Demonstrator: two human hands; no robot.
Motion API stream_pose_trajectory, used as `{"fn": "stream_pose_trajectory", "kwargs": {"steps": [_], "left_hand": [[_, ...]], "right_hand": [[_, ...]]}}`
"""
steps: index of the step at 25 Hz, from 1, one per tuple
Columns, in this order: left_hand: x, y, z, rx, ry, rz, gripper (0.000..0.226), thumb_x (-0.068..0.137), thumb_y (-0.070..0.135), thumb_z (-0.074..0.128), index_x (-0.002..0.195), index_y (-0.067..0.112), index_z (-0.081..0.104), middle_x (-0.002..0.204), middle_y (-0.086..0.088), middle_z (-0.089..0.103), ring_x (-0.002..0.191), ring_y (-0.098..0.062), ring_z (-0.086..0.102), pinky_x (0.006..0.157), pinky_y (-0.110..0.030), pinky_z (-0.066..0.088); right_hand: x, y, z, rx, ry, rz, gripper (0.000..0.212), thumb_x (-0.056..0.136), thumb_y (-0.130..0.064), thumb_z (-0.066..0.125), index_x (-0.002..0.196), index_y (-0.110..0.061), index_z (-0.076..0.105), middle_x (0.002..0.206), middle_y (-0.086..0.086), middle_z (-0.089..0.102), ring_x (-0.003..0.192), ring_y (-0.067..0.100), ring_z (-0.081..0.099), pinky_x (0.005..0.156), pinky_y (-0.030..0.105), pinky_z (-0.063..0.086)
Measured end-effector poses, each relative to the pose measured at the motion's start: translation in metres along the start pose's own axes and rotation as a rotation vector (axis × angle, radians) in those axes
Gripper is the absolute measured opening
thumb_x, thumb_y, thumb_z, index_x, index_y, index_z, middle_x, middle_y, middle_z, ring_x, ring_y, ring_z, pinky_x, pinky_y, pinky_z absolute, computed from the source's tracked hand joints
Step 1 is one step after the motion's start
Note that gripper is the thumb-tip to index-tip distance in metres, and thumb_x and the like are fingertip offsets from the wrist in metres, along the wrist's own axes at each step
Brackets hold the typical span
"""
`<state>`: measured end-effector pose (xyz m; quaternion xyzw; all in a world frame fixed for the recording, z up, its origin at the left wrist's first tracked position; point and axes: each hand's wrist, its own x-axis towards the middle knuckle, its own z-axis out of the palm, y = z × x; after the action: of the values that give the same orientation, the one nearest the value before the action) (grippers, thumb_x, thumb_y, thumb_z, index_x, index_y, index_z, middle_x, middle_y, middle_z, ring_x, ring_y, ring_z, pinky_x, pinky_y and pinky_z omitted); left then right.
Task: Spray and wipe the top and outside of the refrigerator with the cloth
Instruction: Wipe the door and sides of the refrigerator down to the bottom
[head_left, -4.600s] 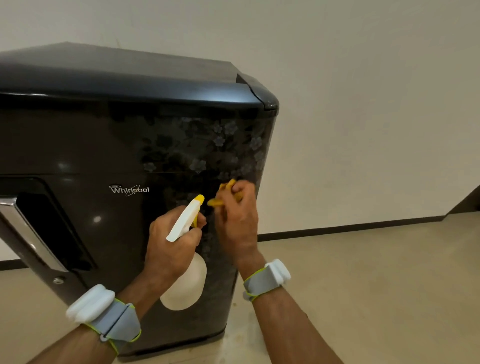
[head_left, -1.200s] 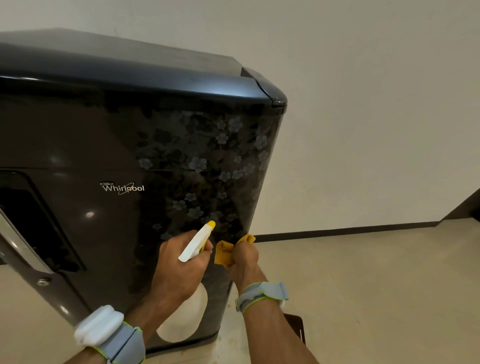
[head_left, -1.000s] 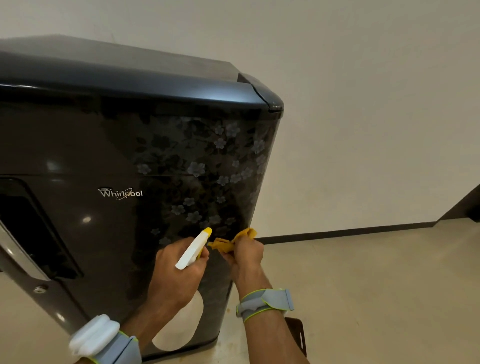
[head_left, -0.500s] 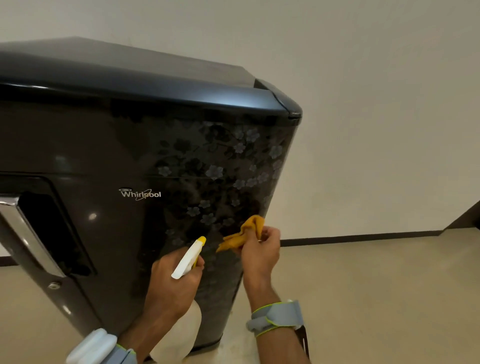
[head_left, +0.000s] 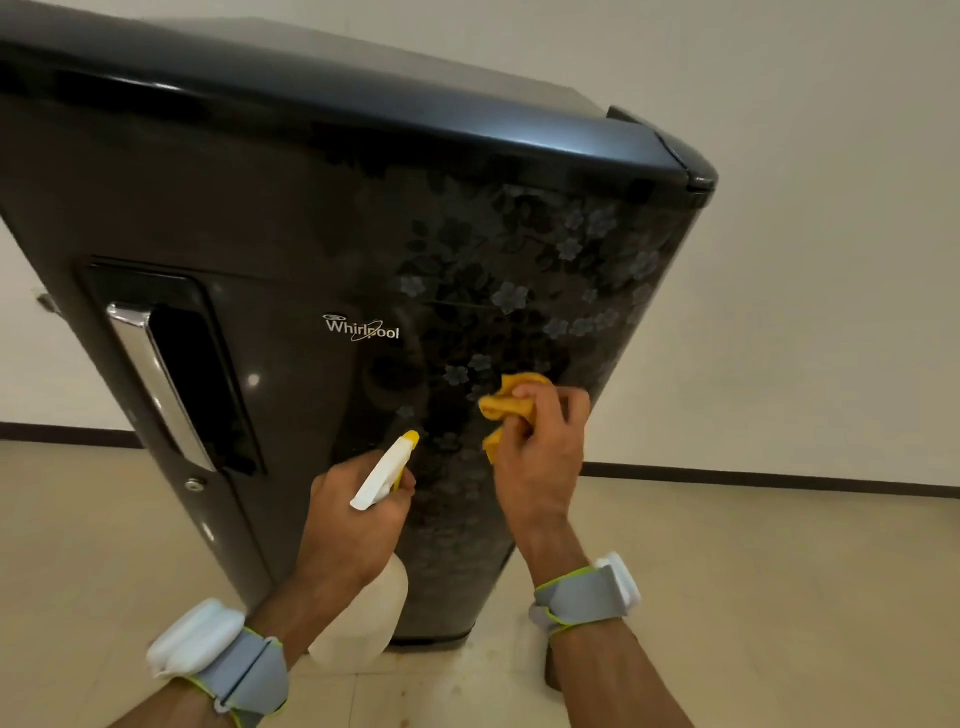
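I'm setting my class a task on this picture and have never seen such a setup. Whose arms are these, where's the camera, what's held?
No machine: a person works bare-handed, and a camera worn on the head looks forward and down, so you see the wearer's own arms. Each wrist carries a grey strap with a white block. The left hand grips a white spray bottle with a yellow tip, aimed at the dark refrigerator. The right hand holds a bunched yellow cloth against its flowered door, right of the chrome handle. It stands on the floor by a wall.
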<state>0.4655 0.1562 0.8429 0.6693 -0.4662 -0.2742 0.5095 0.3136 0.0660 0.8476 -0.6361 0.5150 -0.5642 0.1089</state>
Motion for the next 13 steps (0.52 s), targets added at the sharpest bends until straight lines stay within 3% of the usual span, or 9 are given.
{"fn": "stream_pose_trajectory", "kwargs": {"steps": [1,3,5,7,10,11,13], "left_hand": [[0.001,0.000,-0.002,0.017,0.016,0.002,0.019,0.081,0.001,0.070,0.073,0.018,0.071,0.066,-0.002,0.068,0.057,-0.019,0.061,0.051,-0.022,0.046],[0.001,-0.001,-0.006,0.038,0.038,0.018,0.018,0.081,0.000,0.070,0.072,0.016,0.070,0.062,-0.003,0.066,0.055,-0.019,0.059,0.048,-0.019,0.043],[-0.002,-0.001,-0.014,0.030,0.057,0.023,0.018,0.082,0.001,0.069,0.074,0.016,0.071,0.064,-0.004,0.067,0.057,-0.021,0.061,0.050,-0.025,0.047],[-0.006,-0.001,-0.020,0.012,0.077,0.006,0.019,0.083,0.000,0.069,0.075,0.017,0.071,0.067,-0.005,0.068,0.059,-0.023,0.063,0.053,-0.034,0.053],[-0.009,-0.006,-0.029,0.006,0.117,-0.016,0.016,0.084,0.002,0.068,0.077,0.016,0.071,0.069,-0.009,0.068,0.060,-0.027,0.063,0.053,-0.037,0.052],[-0.009,-0.008,-0.030,0.009,0.128,-0.021,0.015,0.084,0.001,0.068,0.078,0.015,0.071,0.070,-0.010,0.068,0.061,-0.029,0.063,0.053,-0.039,0.053],[-0.011,-0.011,-0.035,0.010,0.153,-0.032,0.015,0.083,0.001,0.068,0.077,0.014,0.071,0.068,-0.010,0.067,0.059,-0.030,0.063,0.053,-0.038,0.052]], "right_hand": [[0.001,-0.016,0.010,-0.042,-0.041,-0.131,0.029,0.085,-0.001,0.059,0.110,-0.016,0.063,0.117,0.005,0.045,0.093,0.009,0.056,0.076,0.005,0.046],[-0.010,-0.018,0.027,-0.264,-0.278,-0.467,0.041,0.086,-0.012,0.061,0.126,-0.019,0.057,0.123,0.008,0.042,0.102,0.019,0.055,0.085,0.023,0.052],[-0.022,0.018,0.024,-0.534,-0.451,-0.693,0.052,0.079,-0.018,0.065,0.131,-0.022,0.056,0.123,0.007,0.040,0.099,0.029,0.060,0.078,0.040,0.059],[-0.024,0.040,0.008,-0.508,-0.402,-0.616,0.040,0.084,-0.016,0.060,0.123,-0.022,0.060,0.117,-0.001,0.040,0.092,0.024,0.061,0.067,0.041,0.060],[-0.006,-0.002,0.010,-0.182,-0.115,-0.349,0.024,0.093,-0.004,0.056,0.115,-0.011,0.062,0.114,-0.008,0.040,0.091,0.011,0.055,0.077,0.031,0.057],[0.001,-0.023,0.022,-0.180,-0.070,-0.372,0.026,0.092,-0.003,0.057,0.117,-0.010,0.061,0.118,-0.002,0.043,0.092,0.017,0.056,0.077,0.030,0.054],[-0.001,-0.043,0.051,-0.331,-0.192,-0.646,0.036,0.087,-0.006,0.062,0.122,-0.013,0.056,0.121,0.009,0.048,0.094,0.029,0.057,0.078,0.038,0.050]]}}
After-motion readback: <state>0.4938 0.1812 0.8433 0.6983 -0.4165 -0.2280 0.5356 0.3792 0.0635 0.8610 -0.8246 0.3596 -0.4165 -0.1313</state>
